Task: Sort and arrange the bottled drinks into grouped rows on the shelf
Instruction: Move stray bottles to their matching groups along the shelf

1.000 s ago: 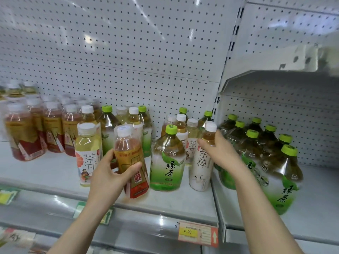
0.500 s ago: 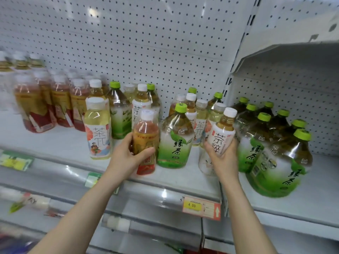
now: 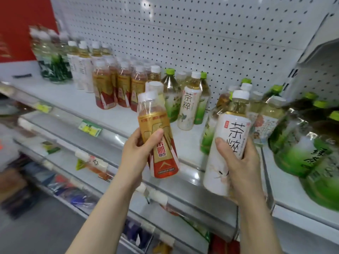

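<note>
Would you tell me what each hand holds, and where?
Left hand grips the gold-and-red bottle round its middle; right hand grips the white-labelled tea bottle round its lower half.

Gripping gold-red bottle [image 3: 156, 121] in left hand [image 3: 135, 154], white-label bottle [image 3: 233, 125] in right hand [image 3: 242, 162]; thumbs [image 3: 156, 136] across fronts, bare forearms [image 3: 102, 213] stretched forward.

1. A white pegboard panel [image 3: 201, 33] rises at the back, dotted with small holes; a red wall [image 3: 22, 24] fills the upper left corner.
2. A green-and-yellow price tag [image 3: 89, 127] sits in a clear rail [image 3: 113, 138]; a second tag [image 3: 43, 107], blurred, sits further left.
3. Lower racks [image 3: 64, 158] hold blurred packets, one orange [image 3: 95, 166], others blue [image 3: 77, 197]; dark floor [image 3: 45, 235] shows beneath.
4. A small dark object [image 3: 22, 76] lies at far left; too blurred to identify.
</note>
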The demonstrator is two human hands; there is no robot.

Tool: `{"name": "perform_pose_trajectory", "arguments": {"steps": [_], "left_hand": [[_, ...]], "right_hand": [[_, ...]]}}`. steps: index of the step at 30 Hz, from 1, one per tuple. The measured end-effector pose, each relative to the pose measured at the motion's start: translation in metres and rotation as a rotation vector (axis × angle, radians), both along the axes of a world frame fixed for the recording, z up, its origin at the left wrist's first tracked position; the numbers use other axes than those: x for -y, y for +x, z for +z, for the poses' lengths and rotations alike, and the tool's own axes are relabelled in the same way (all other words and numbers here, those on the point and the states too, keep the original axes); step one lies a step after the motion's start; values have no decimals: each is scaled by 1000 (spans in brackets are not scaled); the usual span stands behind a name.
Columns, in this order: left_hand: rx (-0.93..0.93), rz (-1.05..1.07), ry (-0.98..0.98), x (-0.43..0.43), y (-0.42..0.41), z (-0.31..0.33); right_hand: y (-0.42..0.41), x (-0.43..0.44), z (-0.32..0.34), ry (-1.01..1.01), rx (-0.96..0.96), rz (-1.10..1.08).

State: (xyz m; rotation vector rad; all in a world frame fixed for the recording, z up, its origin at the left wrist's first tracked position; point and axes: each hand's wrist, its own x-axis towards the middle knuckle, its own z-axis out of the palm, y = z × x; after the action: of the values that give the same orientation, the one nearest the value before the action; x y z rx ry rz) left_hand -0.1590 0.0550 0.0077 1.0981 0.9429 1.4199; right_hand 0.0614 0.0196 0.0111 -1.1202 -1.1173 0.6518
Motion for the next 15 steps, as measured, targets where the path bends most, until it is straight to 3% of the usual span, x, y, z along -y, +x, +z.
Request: {"name": "perform_pose_trajectory", "arguments": {"steps": [7,15], "left_hand": [[38,87,-111,7,-98,-31],[-43,83,-115,-18,-254,-44]], "right_hand": [[-102,-24,-22,-77,-1,119],[-263,-67,-37,-117,-14,156]]}}
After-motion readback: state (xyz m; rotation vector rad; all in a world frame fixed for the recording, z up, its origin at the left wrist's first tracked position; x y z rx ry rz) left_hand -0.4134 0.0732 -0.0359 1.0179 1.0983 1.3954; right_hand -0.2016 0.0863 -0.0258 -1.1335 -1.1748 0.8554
